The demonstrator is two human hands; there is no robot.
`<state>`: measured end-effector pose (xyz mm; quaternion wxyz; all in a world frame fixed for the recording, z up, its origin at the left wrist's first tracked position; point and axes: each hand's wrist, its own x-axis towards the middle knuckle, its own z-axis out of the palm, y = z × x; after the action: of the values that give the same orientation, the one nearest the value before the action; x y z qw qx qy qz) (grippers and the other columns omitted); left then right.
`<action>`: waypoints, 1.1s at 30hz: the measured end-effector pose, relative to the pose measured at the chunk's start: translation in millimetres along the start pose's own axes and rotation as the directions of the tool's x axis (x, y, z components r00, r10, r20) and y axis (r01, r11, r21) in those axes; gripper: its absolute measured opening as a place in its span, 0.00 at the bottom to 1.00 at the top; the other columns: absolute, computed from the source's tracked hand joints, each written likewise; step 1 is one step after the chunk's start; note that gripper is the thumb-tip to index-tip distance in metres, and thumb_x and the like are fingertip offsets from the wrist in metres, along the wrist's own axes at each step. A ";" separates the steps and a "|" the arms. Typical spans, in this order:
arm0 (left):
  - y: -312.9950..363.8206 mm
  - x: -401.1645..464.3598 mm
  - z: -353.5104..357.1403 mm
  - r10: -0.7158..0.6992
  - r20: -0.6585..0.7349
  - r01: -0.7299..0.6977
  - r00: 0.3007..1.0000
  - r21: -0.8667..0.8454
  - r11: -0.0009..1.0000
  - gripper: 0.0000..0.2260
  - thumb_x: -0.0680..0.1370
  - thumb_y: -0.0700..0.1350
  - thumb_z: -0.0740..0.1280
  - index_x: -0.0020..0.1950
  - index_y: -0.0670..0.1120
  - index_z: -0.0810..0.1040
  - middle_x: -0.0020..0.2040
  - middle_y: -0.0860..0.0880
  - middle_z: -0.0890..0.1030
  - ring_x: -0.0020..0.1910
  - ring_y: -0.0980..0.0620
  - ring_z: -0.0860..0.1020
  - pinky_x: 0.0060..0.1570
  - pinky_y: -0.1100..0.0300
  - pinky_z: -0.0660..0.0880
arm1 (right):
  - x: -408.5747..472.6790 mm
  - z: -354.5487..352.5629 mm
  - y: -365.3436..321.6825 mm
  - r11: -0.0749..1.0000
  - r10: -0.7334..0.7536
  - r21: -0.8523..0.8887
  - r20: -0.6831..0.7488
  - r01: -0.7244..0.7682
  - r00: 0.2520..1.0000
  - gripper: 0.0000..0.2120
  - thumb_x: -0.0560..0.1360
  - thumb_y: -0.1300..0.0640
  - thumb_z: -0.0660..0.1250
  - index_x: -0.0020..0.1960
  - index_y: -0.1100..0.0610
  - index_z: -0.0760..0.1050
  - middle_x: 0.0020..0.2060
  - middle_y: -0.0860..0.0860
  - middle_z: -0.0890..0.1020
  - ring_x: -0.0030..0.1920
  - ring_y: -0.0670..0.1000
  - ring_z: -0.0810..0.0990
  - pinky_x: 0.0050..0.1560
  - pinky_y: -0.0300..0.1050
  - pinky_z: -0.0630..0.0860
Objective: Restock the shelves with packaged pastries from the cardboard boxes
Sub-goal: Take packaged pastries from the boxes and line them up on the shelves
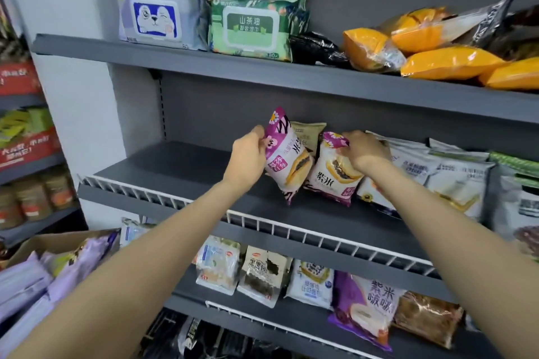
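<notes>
We pinched two light, crushable pastry packs (287,156) by their top seams, left hand (248,154) and right hand (364,151), on the middle shelf (175,166).

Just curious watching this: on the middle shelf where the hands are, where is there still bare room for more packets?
The middle shelf is bare on its left, from the side wall to the purple pastry packet in the left hand. Right of the right hand, white bread packets crowd it.
</notes>
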<state>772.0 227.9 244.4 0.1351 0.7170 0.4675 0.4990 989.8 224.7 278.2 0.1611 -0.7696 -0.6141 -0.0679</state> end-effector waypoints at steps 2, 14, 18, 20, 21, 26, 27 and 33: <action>1.1 8.8 1.7 -0.004 0.024 0.004 1.000 0.010 1.000 0.06 0.80 0.34 0.54 0.43 0.40 0.65 0.32 0.51 0.70 0.30 0.56 0.67 0.26 0.70 0.65 | 2.4 -1.5 -1.1 0.995 -0.025 -0.100 -0.041 0.021 0.999 0.18 0.81 0.55 0.58 0.70 0.50 0.68 0.66 0.56 0.75 0.67 0.57 0.71 0.65 0.52 0.64; -9.3 22.1 4.1 0.004 0.055 -0.005 0.998 0.006 1.000 0.07 0.81 0.38 0.57 0.43 0.40 0.67 0.33 0.52 0.71 0.30 0.58 0.69 0.25 0.73 0.65 | 15.4 57.3 18.8 0.945 -0.240 -0.256 -0.128 0.202 0.962 0.25 0.77 0.60 0.59 0.74 0.56 0.60 0.67 0.54 0.72 0.70 0.55 0.65 0.76 0.51 0.44; -8.6 19.3 -1.9 -0.038 0.068 0.042 0.997 -0.044 0.998 0.08 0.81 0.40 0.58 0.43 0.41 0.67 0.34 0.51 0.73 0.33 0.55 0.74 0.33 0.67 0.75 | 14.7 57.9 22.6 0.954 -0.257 -0.193 -0.143 0.227 0.956 0.25 0.80 0.54 0.57 0.75 0.55 0.56 0.72 0.55 0.63 0.75 0.55 0.55 0.76 0.53 0.41; -9.6 17.5 -5.0 -0.076 0.083 0.085 0.994 -0.118 0.989 0.07 0.81 0.41 0.58 0.44 0.40 0.68 0.39 0.44 0.78 0.41 0.43 0.79 0.42 0.49 0.81 | 2.6 55.6 15.3 0.979 -0.205 -0.038 -0.246 0.202 0.947 0.26 0.80 0.50 0.57 0.76 0.54 0.55 0.74 0.56 0.58 0.76 0.56 0.51 0.76 0.52 0.44; -9.7 17.1 -6.7 -0.096 0.080 0.107 0.992 -0.149 0.983 0.07 0.81 0.41 0.58 0.44 0.40 0.69 0.42 0.40 0.79 0.45 0.39 0.80 0.45 0.44 0.80 | -6.6 53.6 9.3 0.981 -0.120 0.106 -0.331 0.163 0.936 0.26 0.80 0.49 0.58 0.75 0.54 0.57 0.73 0.58 0.59 0.75 0.58 0.53 0.75 0.52 0.49; 3.8 16.1 -10.3 -0.324 0.083 0.321 0.942 -0.496 0.807 0.12 0.81 0.37 0.55 0.38 0.45 0.66 0.43 0.43 0.79 0.45 0.47 0.80 0.39 0.51 0.81 | -63.3 35.4 -28.7 0.483 0.178 0.858 0.100 -0.175 0.979 0.27 0.78 0.39 0.57 0.69 0.56 0.66 0.59 0.51 0.74 0.59 0.53 0.74 0.60 0.47 0.67; 7.4 14.8 -8.0 -0.346 0.113 0.348 0.932 -0.549 0.760 0.12 0.80 0.36 0.55 0.37 0.45 0.66 0.43 0.44 0.79 0.45 0.47 0.80 0.39 0.51 0.81 | -68.9 30.8 -32.8 0.300 0.096 0.910 0.269 -0.286 0.958 0.28 0.76 0.37 0.58 0.68 0.55 0.68 0.58 0.48 0.76 0.57 0.50 0.75 0.62 0.45 0.67; 9.4 9.4 14.1 -0.381 0.266 0.465 0.885 -0.524 0.714 0.08 0.77 0.36 0.64 0.52 0.44 0.67 0.51 0.44 0.76 0.45 0.48 0.78 0.44 0.52 0.80 | -63.6 -9.1 -7.3 0.214 0.088 0.964 0.140 -0.156 0.986 0.17 0.69 0.51 0.74 0.54 0.53 0.72 0.57 0.55 0.81 0.52 0.54 0.82 0.48 0.54 0.82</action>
<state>789.5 234.3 249.6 0.4874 0.5487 0.4364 0.5205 968.5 164.4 268.7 0.5928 -0.5491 -0.4645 0.3624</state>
